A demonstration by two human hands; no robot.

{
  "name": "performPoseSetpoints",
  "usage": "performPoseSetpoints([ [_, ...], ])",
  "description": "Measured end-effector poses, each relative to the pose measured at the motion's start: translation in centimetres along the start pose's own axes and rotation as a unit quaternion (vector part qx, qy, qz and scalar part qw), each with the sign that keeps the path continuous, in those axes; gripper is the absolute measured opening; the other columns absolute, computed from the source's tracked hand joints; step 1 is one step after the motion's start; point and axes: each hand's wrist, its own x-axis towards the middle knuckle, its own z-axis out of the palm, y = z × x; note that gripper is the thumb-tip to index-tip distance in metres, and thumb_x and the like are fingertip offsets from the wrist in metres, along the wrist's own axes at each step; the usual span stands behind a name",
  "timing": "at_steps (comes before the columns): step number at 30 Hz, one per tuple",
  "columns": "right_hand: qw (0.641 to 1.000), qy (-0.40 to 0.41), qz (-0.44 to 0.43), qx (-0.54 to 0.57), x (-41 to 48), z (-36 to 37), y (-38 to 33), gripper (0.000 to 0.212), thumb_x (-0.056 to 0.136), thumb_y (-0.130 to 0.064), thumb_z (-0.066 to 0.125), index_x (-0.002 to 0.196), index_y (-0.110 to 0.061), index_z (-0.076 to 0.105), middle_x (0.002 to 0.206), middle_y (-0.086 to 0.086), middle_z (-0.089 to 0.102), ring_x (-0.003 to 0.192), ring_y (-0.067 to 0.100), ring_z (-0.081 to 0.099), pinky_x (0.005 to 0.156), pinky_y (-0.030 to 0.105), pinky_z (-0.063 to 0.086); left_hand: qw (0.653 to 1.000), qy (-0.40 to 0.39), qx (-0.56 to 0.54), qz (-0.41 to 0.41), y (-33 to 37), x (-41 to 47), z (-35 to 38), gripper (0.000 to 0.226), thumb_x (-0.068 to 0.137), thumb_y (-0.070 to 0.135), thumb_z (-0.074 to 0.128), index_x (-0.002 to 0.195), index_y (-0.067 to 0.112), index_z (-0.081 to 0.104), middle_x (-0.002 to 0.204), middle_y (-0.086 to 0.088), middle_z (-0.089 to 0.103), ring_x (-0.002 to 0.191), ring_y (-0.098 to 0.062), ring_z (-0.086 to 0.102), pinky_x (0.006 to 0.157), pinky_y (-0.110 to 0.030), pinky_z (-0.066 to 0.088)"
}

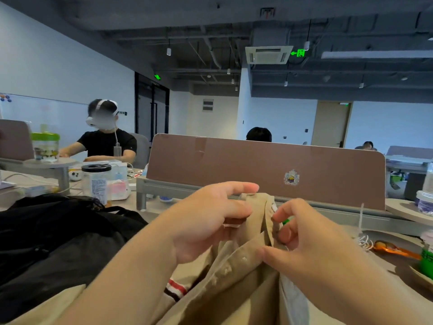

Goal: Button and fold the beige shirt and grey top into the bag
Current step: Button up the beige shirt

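The beige shirt lies in front of me, its collar end lifted between both hands. My left hand pinches the shirt's left front edge near the collar. My right hand pinches the right placket edge beside it, fingers curled. Small buttons show along the placket below the hands. A red, white and dark striped cuff or hem shows under the shirt. A pale grey cloth, perhaps the grey top, peeks out at the lower right. A black bag lies on the desk to the left.
A brown desk divider stands just behind the hands. A clear jar with a black lid and small items sit at the left. An orange spoon and bottles are at the right. Other people sit at the desks beyond.
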Motion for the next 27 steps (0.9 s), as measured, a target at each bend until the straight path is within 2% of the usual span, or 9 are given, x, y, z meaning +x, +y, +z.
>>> performPoseSetpoints([
  [3,0.993,0.024,0.033,0.107,0.4,-0.6,0.8,0.014,0.081,-0.012,0.065,0.083,-0.025,0.06,0.072,-0.003,0.068,0.068,0.012,0.061,0.071,0.034,0.053,0.997,-0.078,-0.013,-0.026,1.0,-0.3,-0.7,0.053,0.087,-0.013,0.051,0.126,0.023,0.05,0.12,-0.012,0.067,0.105,-0.027,0.064,0.084,-0.032,0.052],
  [6,0.964,0.032,0.071,0.255,0.3,-1.2,1.2,0.019,0.079,0.004,0.061,0.082,-0.013,0.066,0.075,0.011,0.072,0.069,0.023,0.063,0.075,0.046,0.054,0.998,-0.053,0.007,-0.019,0.6,-0.5,-0.3,0.063,0.079,-0.019,0.055,0.126,0.022,0.049,0.114,-0.006,0.071,0.111,-0.026,0.064,0.09,-0.034,0.053],
  [10,0.977,0.192,0.027,0.087,-0.5,-0.9,1.2,0.019,0.085,-0.013,0.059,0.078,-0.029,0.05,0.078,-0.005,0.06,0.077,0.017,0.057,0.082,0.048,0.049,0.998,0.024,-0.044,-0.04,-0.3,0.0,0.4,0.055,0.074,-0.017,0.065,0.115,0.019,0.058,0.105,-0.003,0.074,0.096,-0.02,0.07,0.068,-0.027,0.058],
  [12,0.973,0.226,-0.01,0.046,-2.0,-0.7,0.4,0.014,0.086,-0.029,0.058,0.074,-0.026,0.051,0.069,-0.007,0.058,0.072,0.016,0.055,0.074,0.038,0.047,0.993,0.059,-0.091,-0.054,-0.4,0.2,0.9,0.049,0.073,-0.017,0.066,0.109,0.016,0.06,0.099,-0.002,0.075,0.085,-0.015,0.072,0.06,-0.023,0.056],
  [17,0.997,0.064,0.035,0.033,-3.9,2.2,0.4,0.051,0.079,-0.058,0.057,0.049,-0.018,0.045,0.039,-0.007,0.048,0.049,0.009,0.045,0.048,0.025,0.032,0.97,0.069,-0.207,-0.107,0.4,0.4,2.3,0.036,0.078,-0.016,0.061,0.104,0.009,0.061,0.1,-0.012,0.073,0.077,-0.02,0.071,0.062,-0.026,0.059],
  [20,0.985,0.018,0.071,0.158,-3.5,2.9,1.7,0.048,0.081,-0.055,0.058,0.054,-0.016,0.06,0.05,-0.003,0.062,0.058,0.014,0.062,0.065,0.034,0.054,0.966,0.07,-0.214,-0.126,0.4,0.4,3.3,0.036,0.078,-0.016,0.061,0.106,0.007,0.062,0.105,-0.014,0.07,0.082,-0.021,0.071,0.066,-0.028,0.058],
  [23,0.948,-0.025,0.094,0.304,-3.8,3.1,1.9,0.042,0.081,-0.055,0.058,0.063,-0.019,0.071,0.066,0.003,0.073,0.067,0.017,0.071,0.077,0.04,0.058,0.963,0.06,-0.224,-0.137,0.3,-0.1,4.5,0.039,0.08,-0.016,0.06,0.112,0.006,0.062,0.088,-0.012,0.071,0.08,-0.018,0.068,0.068,-0.024,0.057],
  [25,0.936,-0.035,0.112,0.333,-4.1,3.0,2.2,0.034,0.085,-0.04,0.063,0.071,-0.009,0.068,0.069,0.015,0.069,0.065,0.026,0.068,0.074,0.041,0.058,0.963,0.064,-0.228,-0.132,0.4,-0.5,5.0,0.036,0.081,-0.018,0.057,0.108,0.005,0.061,0.078,-0.011,0.069,0.071,-0.016,0.068,0.065,-0.023,0.057],
  [27,0.921,-0.063,0.132,0.361,-4.7,2.7,2.3,0.018,0.087,-0.014,0.06,0.072,-0.004,0.06,0.06,0.011,0.06,0.052,0.018,0.058,0.066,0.036,0.056,0.962,0.069,-0.232,-0.126,0.7,-0.9,5.2,0.029,0.081,-0.02,0.055,0.095,0.006,0.06,0.08,-0.009,0.064,0.057,-0.015,0.068,0.058,-0.023,0.057],
])
